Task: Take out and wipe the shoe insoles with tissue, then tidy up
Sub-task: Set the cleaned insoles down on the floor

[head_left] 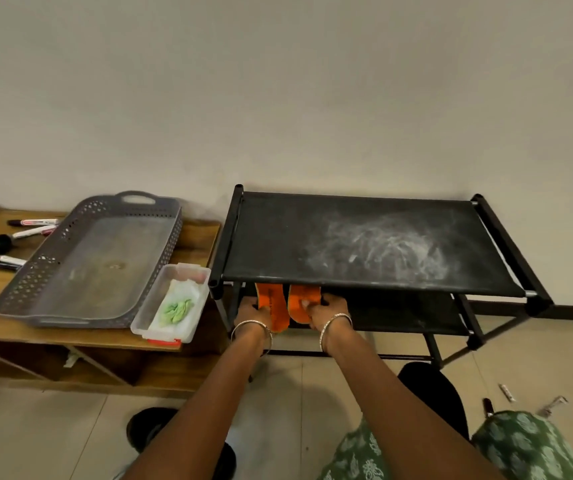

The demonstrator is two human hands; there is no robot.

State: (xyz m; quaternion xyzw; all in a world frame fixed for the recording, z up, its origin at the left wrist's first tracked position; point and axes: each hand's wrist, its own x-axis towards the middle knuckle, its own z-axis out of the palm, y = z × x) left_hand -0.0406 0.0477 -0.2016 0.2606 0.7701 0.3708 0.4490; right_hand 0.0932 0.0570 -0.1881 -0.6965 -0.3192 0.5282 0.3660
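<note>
Two orange insoles stick out from under the top shelf of a black shoe rack (507,237). My left hand (251,311) grips the left insole (274,308) and my right hand (323,308) grips the right insole (299,306). Their far ends are hidden under the dusty top shelf. No shoes can be seen. A clear plastic box (150,320) on the wooden table holds white tissue (183,289) and a crumpled green piece (175,310).
A grey perforated tray (35,282) stands on the low wooden table (70,337), with several markers (32,222) to its left. The rack's lower shelf (416,315) lies to the right of my hands. Small bits lie on the tiled floor at the lower right.
</note>
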